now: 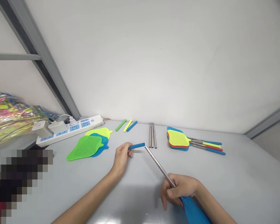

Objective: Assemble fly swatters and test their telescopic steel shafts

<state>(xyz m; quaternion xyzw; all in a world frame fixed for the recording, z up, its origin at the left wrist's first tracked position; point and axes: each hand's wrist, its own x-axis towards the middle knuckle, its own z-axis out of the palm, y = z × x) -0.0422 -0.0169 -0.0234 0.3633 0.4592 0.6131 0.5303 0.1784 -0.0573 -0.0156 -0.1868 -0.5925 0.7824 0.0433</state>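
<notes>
Between the fingers of my left hand [123, 155] is a blue handle sleeve [137, 146], its free end pointing right. My right hand [180, 188] is closed around a fly swatter's metal rod [160, 166], with the blue swatter head [194, 210] hanging below the palm, partly cut off by the picture edge. The rod's bare tip lies close to the sleeve's end; a small gap shows between them. Loose swatter heads, green [85, 147], blue [102, 151] and yellow [107, 132], overlap on the table left of my left hand.
Green [120, 125], yellow [128, 126] and blue [132, 126] sleeves lie near the wall. Three metal rods [152, 135] rest beside them. Joined fly swatters [178, 138] are stacked at right. A power strip [70, 130] with plugs and bagged colourful goods [11, 115] stand at left.
</notes>
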